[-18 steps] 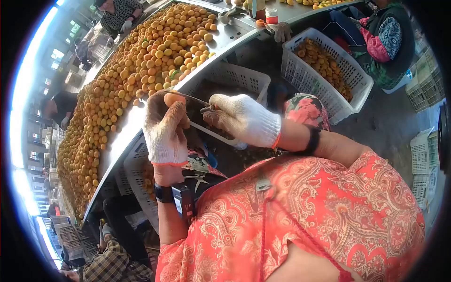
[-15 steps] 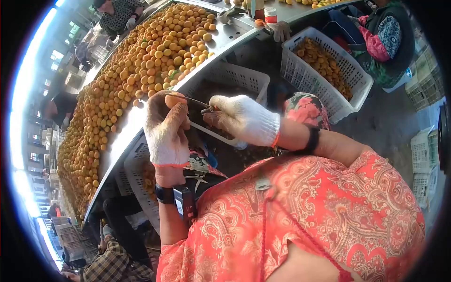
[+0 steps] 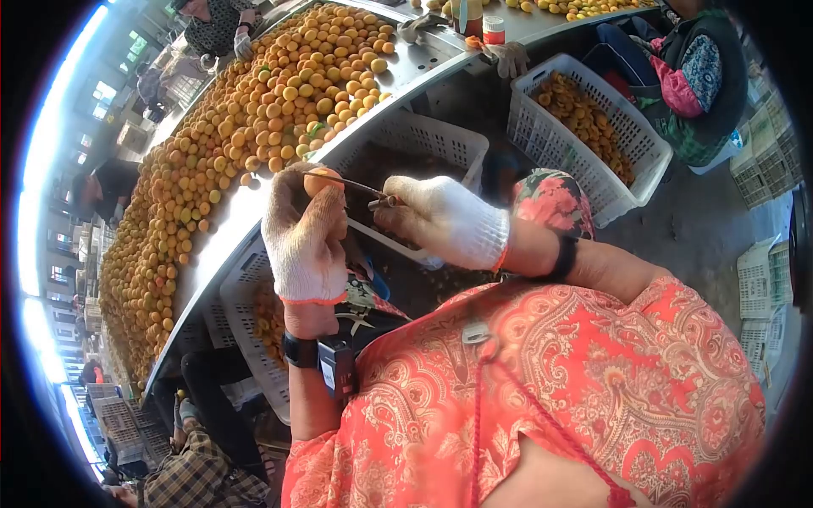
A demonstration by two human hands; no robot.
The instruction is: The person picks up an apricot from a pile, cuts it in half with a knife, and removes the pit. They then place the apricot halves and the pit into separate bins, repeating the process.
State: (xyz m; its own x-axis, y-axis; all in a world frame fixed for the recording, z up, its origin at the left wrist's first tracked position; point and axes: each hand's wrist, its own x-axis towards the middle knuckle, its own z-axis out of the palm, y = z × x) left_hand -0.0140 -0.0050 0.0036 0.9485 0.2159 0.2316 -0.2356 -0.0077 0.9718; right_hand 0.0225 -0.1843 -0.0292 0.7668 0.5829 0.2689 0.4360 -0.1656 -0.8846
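Observation:
My left hand (image 3: 303, 241), in a soiled white knit glove, is closed round an orange apricot (image 3: 322, 181) near the edge of the metal table (image 3: 222, 222). Gripped in my right hand (image 3: 447, 218), gloved the same way, is a thin-bladed knife (image 3: 364, 186). Its blade reaches leftward and lies against the upper side of the apricot, and its handle is mostly hidden in the fingers. Beyond my left hand, a large heap of whole apricots (image 3: 254, 118) covers much of the tabletop.
Under the table edge stands a crate (image 3: 457, 146) with dark contents. A white crate (image 3: 644, 182) at the right holds split apricots (image 3: 584, 123). Another crate (image 3: 246, 326) sits left of my knees. Gloves (image 3: 508, 59) and a red-and-white jar (image 3: 494, 30) lie at the table's edge. Several people work nearby.
The knife blade has tilted slightly on the apricot, and both my hands sit a little further right in view. At the upper left, a co-worker's gloved hand has moved over the heap.

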